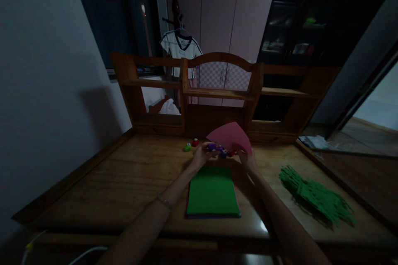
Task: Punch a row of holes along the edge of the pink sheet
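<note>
My left hand point(201, 156) is closed around small purple toys point(212, 147) above the far edge of a paper stack. A red piece point(231, 154) shows beside them, near my right fingertips. My right hand point(247, 158) pinches a pink sheet of paper point(231, 134), which fans up and away toward the shelf. Below both hands lies a stack of square coloured paper, green sheet point(213, 190) on top. Just left of my left hand sit a green toy point(187, 147) and a red toy point(195, 142), each with an eye-like spot. Exact fingertip contact is dim and small.
A wooden shelf unit point(217, 92) stands along the back of the wooden table point(130, 182). To the right lies a heap of cut green paper point(317, 194). Behind are a hanging shirt point(182, 47) and a pale wardrobe point(217, 12). A white cable point(90, 249) hangs at lower left.
</note>
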`<state>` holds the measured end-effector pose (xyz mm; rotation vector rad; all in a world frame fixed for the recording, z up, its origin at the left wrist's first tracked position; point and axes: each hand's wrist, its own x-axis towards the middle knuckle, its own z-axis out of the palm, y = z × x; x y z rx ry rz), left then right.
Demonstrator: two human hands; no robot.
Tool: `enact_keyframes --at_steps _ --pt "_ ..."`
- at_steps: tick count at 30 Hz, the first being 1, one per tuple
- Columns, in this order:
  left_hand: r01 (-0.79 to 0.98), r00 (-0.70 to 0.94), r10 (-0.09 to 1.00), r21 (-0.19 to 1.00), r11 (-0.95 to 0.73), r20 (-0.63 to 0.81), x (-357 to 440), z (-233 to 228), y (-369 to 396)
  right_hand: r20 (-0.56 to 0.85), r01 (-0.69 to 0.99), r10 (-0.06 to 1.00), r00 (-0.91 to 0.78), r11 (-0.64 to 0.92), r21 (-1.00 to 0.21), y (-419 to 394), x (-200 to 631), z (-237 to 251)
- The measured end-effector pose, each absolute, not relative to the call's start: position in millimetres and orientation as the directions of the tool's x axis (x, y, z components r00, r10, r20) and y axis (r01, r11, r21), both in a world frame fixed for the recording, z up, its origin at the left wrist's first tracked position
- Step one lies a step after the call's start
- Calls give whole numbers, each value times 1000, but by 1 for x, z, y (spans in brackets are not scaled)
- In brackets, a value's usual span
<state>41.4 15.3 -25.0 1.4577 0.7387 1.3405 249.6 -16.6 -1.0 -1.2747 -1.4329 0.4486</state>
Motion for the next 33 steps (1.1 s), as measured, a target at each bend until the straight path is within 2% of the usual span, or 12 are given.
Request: enact_keyframes --at_steps 13,21,26,33 --pt "-125 198 901 922 -367 385 41 -22 14 497 468 853 161 378 -799 -18 249 2" --pt "-185 79 929 921 -344 363 41 -10 6 460 449 877 141 357 -819 -20 247 1" --pt "-151 13 935 925 -349 355 39 -9 4 440 439 892 104 356 -825 -24 245 2" --pt "-195 -32 968 948 -252 250 38 -5 4 437 489 894 102 337 -805 -27 243 5"
